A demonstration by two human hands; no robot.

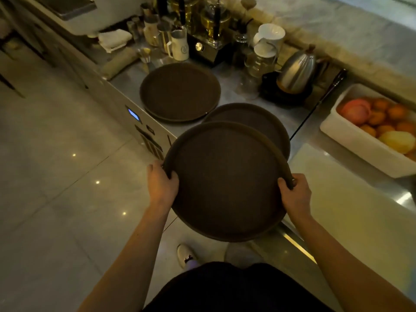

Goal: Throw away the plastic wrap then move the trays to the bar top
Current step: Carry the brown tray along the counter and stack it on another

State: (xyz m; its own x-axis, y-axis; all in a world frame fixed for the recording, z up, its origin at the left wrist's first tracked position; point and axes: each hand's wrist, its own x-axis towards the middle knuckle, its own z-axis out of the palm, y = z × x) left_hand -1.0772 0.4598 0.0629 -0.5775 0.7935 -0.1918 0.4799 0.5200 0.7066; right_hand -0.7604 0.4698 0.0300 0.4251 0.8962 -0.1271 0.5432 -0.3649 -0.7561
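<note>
I hold a round dark brown tray (225,181) in the air over the steel counter's front edge. My left hand (161,184) grips its left rim and my right hand (295,194) grips its right rim. Behind it a second brown tray (256,118) lies on the counter, partly hidden by the held one. Further back on the left lies a third tray (180,91), perhaps a stack of two. The marble bar top (351,25) runs along the back right, above the counter. No plastic wrap is visible.
A white bin of fruit (351,136) stands at the right. A steel kettle (297,70), glass jars (261,59), pitchers (180,45) and coffee gear crowd the counter's back. A pale cutting board (344,199) lies at my right. Tiled floor (56,176) lies at my left.
</note>
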